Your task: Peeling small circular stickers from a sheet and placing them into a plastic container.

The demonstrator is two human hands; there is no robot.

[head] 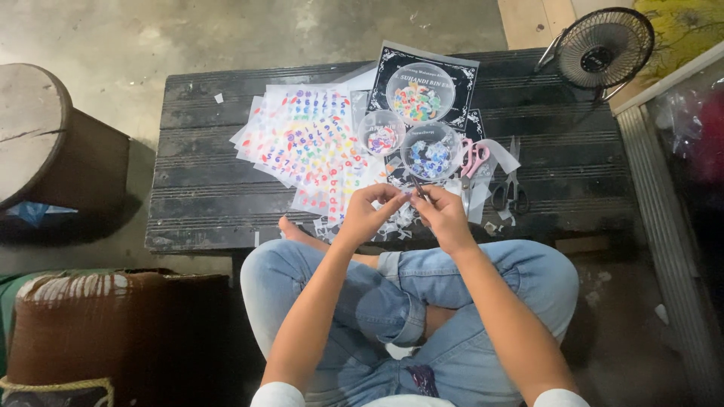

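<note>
My left hand [369, 213] and my right hand [443, 215] meet over the near edge of a low black wooden table [204, 188]. The right hand grips small dark scissors [418, 186], blades pointing up toward the left fingertips. The left hand pinches a small paper piece; it is too small to make out. In front of the hands lie sheets of coloured letter and number stickers [305, 143], white paper scraps [397, 221], and three round clear containers [420, 93] [381, 133] [431, 151] holding cut coloured bits.
Pink-handled scissors [473, 158] and black-handled scissors [511, 188] lie at the right of the containers. A small black fan [603, 49] stands at the table's far right corner. A round wooden stool [38, 128] is left, a brown bundle [113, 324] near left. My crossed legs in jeans sit below.
</note>
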